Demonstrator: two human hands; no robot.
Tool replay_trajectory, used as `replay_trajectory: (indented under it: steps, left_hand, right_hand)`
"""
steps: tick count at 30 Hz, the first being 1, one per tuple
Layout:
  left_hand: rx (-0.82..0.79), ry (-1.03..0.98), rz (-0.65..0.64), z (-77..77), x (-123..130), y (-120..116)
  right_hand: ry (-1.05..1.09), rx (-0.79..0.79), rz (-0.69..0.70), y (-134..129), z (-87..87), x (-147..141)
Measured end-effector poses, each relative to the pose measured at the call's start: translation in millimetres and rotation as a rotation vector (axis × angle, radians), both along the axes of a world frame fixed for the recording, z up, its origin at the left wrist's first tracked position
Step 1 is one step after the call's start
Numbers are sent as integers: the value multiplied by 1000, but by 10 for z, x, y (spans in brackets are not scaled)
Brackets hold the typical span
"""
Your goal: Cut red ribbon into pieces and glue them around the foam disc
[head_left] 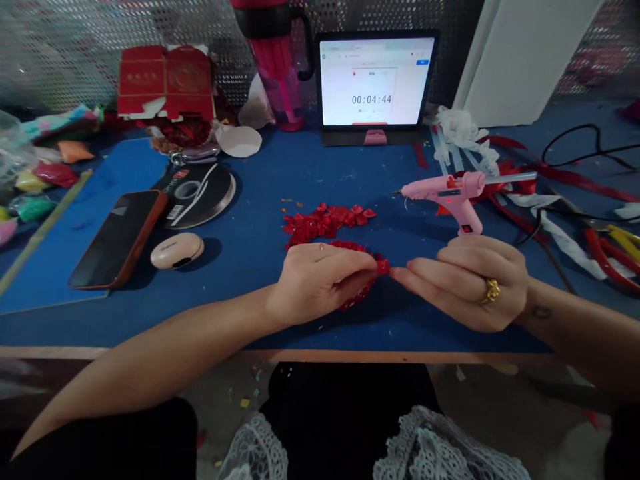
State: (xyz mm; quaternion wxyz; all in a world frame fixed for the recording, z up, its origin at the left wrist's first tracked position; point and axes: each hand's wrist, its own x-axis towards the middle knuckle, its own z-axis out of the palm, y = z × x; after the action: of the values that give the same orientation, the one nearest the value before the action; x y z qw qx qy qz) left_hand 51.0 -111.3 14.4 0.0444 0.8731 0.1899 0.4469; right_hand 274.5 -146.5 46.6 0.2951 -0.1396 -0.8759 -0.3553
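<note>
While the left hand [320, 283] and right hand [465, 283] each hold a closed grip on a looped strip of red ribbon [356, 298], pinching its end just above the blue counter [240, 320], a pink hot glue gun [450, 193] stands just beyond the right hand, and a heap of red ribbon pieces [325, 223] lies behind the loop.

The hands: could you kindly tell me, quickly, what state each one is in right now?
Left hand: closed, holding the red ribbon band.
Right hand: closed, pinching the band's end.
</note>
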Motion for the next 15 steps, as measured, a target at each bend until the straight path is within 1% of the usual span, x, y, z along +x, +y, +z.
replay_trajectory:
  steps: [9,15]
  left_hand:
    - [-7,-2,-18,-32,-4,-6]
    - [-15,34,4,-15,-1,-22]
  right_hand:
    - [5,-16,22,-1,-1,-9]
    - [31,-9,45,17,1,-26]
